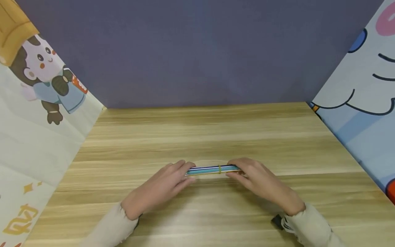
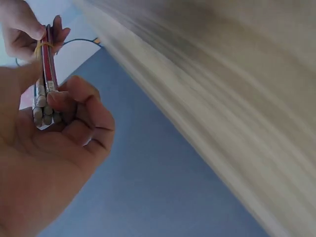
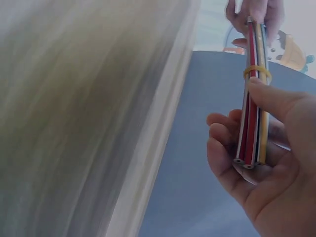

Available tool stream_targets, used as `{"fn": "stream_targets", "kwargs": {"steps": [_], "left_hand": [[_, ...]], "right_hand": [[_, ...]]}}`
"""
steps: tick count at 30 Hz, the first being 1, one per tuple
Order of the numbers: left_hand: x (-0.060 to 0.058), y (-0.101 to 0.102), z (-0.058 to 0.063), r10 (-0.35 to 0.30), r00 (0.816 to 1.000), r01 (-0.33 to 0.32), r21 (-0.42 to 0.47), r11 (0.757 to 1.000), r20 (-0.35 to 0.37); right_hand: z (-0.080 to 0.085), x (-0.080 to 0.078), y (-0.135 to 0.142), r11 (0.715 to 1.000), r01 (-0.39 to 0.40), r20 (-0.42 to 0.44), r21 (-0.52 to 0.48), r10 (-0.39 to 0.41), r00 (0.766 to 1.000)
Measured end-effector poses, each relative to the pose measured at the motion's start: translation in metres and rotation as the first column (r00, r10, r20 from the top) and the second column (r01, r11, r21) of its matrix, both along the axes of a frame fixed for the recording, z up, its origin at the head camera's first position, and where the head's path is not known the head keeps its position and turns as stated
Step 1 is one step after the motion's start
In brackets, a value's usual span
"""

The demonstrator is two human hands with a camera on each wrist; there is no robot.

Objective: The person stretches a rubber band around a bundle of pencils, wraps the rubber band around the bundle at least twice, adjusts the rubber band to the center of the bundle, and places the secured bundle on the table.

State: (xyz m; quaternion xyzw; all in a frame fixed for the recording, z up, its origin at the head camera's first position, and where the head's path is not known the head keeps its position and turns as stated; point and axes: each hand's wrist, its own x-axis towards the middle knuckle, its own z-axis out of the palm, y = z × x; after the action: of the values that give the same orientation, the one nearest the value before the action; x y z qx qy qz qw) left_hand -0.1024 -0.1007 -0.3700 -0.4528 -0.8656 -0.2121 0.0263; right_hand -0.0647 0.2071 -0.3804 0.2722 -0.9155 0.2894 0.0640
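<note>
A bundle of pencils (image 1: 205, 170) is held level across the front middle of the table, one end in each hand. My left hand (image 1: 168, 180) grips the left end. In the left wrist view, pale eraser ends (image 2: 42, 111) stick out between that hand's curled fingers and thumb. The other end is in my right hand (image 1: 256, 176), thumb on top near the yellow rubber band (image 3: 257, 71) that wraps the bundle. Flat, unsharpened ends (image 3: 249, 165) face the right wrist camera. Blue, white, red and yellow barrels show.
The wood-grain table (image 1: 197, 133) lies beneath the hands. A dark grey panel (image 1: 197, 55) rises behind it, with cartoon-printed panels at the left (image 1: 40, 103) and right (image 1: 364, 113). A small black device (image 1: 277, 222) sits beside the right sleeve.
</note>
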Motion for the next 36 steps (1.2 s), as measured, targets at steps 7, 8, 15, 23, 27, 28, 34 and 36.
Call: {"fn": "stream_targets", "kwargs": {"steps": [7,8,15,23,27,28,34,36], "left_hand": [[-0.015,0.009,-0.01,-0.002,0.991,-0.007,-0.065,0.998,-0.135],[-0.017,0.01,-0.011,0.002,0.991,-0.013,-0.08,0.997,-0.137],[-0.025,0.008,-0.017,0.016,0.999,-0.019,-0.076,0.997,-0.042],[-0.028,0.007,-0.019,0.035,0.999,-0.035,-0.133,0.991,-0.006],[-0.027,0.009,-0.021,0.045,0.997,-0.053,-0.147,0.988,-0.055],[-0.027,0.01,-0.022,0.045,0.997,-0.054,-0.157,0.986,-0.064],[-0.029,0.02,-0.022,0.069,0.992,-0.089,-0.207,0.974,-0.103],[-0.03,0.023,-0.021,0.079,0.991,-0.102,-0.209,0.973,-0.112]], "right_hand": [[-0.013,-0.001,0.005,0.986,0.073,-0.228,0.151,-0.037,0.973],[-0.014,-0.001,0.005,0.983,0.083,-0.238,0.163,-0.043,0.97],[-0.019,-0.01,0.009,0.991,0.053,-0.086,0.121,-0.042,0.995],[-0.02,-0.013,0.019,0.994,0.092,0.225,-0.066,-0.075,0.972],[-0.022,-0.014,0.019,0.988,0.129,0.196,-0.09,-0.109,0.975],[-0.023,-0.014,0.02,0.988,0.126,0.197,-0.092,-0.106,0.975],[-0.026,-0.014,0.021,0.991,0.112,0.193,-0.068,-0.097,0.976],[-0.025,-0.015,0.022,0.993,0.111,0.182,-0.045,-0.101,0.978]]}}
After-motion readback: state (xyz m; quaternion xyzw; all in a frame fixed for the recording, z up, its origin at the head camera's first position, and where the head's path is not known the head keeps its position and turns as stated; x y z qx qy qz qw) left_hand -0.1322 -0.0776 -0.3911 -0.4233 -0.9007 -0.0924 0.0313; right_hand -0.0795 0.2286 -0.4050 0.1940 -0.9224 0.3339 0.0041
